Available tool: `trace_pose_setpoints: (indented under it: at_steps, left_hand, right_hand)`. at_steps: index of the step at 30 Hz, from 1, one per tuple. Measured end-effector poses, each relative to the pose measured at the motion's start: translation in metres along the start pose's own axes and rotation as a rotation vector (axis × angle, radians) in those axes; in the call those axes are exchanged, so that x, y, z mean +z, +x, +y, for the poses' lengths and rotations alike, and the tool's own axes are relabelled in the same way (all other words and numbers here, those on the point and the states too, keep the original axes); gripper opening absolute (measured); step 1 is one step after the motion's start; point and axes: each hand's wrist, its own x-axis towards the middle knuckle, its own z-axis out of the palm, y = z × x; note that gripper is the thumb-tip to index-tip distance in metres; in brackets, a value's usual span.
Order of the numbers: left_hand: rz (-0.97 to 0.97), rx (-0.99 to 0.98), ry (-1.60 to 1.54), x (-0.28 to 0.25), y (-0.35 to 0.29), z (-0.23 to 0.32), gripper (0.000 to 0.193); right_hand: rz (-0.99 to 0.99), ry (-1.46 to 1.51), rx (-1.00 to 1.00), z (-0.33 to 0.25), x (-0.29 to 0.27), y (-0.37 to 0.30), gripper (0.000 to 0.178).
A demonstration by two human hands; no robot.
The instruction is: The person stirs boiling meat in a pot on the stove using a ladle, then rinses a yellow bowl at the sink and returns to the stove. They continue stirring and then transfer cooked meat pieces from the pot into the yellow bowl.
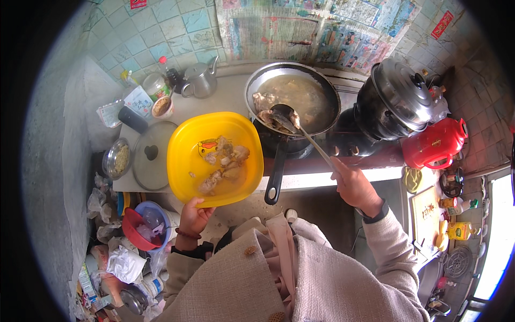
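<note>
My left hand [194,219] grips the near rim of a yellow plastic basin [182,139], fingers underneath and thumb on the edge. Several pieces of cooked meat [228,161] lie in the basin, which is held just left of the pan. My right hand [354,185] is closed around the long handle of a ladle [316,147]. The dark bowl of the ladle is in the frying pan [333,99], by its near-left side, among chunks of meat [266,100]. Cloudy broth [300,91] fills the pan, whose black handle [277,172] points toward me.
A large steel pot [394,96] stands right of the pan, beside a red thermos [437,144]. At left are a glass lid [137,166], a steel kettle [201,80], and a small cup of seasoning [162,107]. Below left sit red [131,228] and blue basins [169,217] among plastic bags.
</note>
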Motion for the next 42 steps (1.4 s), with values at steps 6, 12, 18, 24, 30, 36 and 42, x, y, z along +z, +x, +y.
trace_pose_setpoints:
  at_steps: [6, 12, 18, 24, 30, 36, 42]
  left_hand:
    - [0.014, -0.007, -0.001, -0.001, -0.002, -0.001, 0.042]
    - [0.031, -0.005, 0.003, 0.002, -0.003, -0.002, 0.041]
    - [0.034, -0.006, 0.013, 0.001, -0.002, -0.002, 0.04]
    - [0.029, -0.002, 0.011, 0.003, -0.002, -0.001, 0.04]
    - [0.03, -0.001, 0.008, 0.003, -0.002, 0.0, 0.04]
    - [0.02, -0.001, 0.003, 0.003, -0.001, 0.001, 0.041]
    - [0.014, 0.008, -0.007, 0.005, -0.002, 0.001, 0.042]
  right_hand:
    - [0.018, -0.039, -0.054, 0.004, 0.003, -0.002, 0.041]
    - [0.02, -0.027, -0.053, 0.003, 0.002, -0.002, 0.041]
    - [0.023, -0.022, -0.044, 0.002, 0.002, -0.002, 0.041]
    - [0.014, -0.008, -0.039, 0.002, 0.0, -0.001, 0.04]
    - [-0.026, 0.048, 0.038, -0.003, -0.008, 0.001, 0.038]
    - [-0.028, 0.043, 0.033, -0.004, -0.008, 0.003, 0.038]
    - [-0.019, 0.021, 0.006, -0.002, -0.006, 0.001, 0.038]
